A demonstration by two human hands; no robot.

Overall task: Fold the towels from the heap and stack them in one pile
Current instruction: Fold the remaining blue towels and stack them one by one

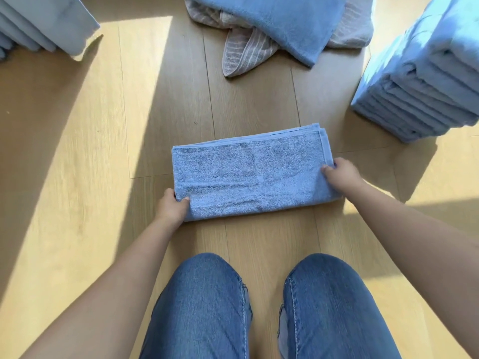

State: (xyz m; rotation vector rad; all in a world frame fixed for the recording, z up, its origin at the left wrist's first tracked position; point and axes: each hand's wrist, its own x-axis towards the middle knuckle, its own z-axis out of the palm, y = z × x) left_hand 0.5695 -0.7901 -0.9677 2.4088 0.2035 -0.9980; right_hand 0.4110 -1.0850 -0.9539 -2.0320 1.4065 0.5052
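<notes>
Nearest are the person's knees (207,307) in jeans, on the wooden floor (77,177). Just beyond them a blue towel (248,177) lies flat on the floor, folded into a long band running left to right.

The left hand (172,206) pinches the towel's near left corner, thumb on top and fingers tucked under. The right hand (342,174) grips the right end about halfway along it, thumb on top and fingers curled round the layered hems. Holding both ends this way probably keeps the layers square for the next fold, likely one end brought over the other. The far long edge shows layers slightly stepped, so they may need evening up.

To the far right, well apart from the towel, stands the pile (420,86) of folded blue towels, tall and within the right arm's reach, which would make stacking easy. Straight ahead and farther off lies the heap (285,22), with a blue towel draped over a striped towel (241,53). At the far left corner is a separate stack (44,22) of pale folded cloth.

No basket or box shows, and everything rests straight on the floor.
</notes>
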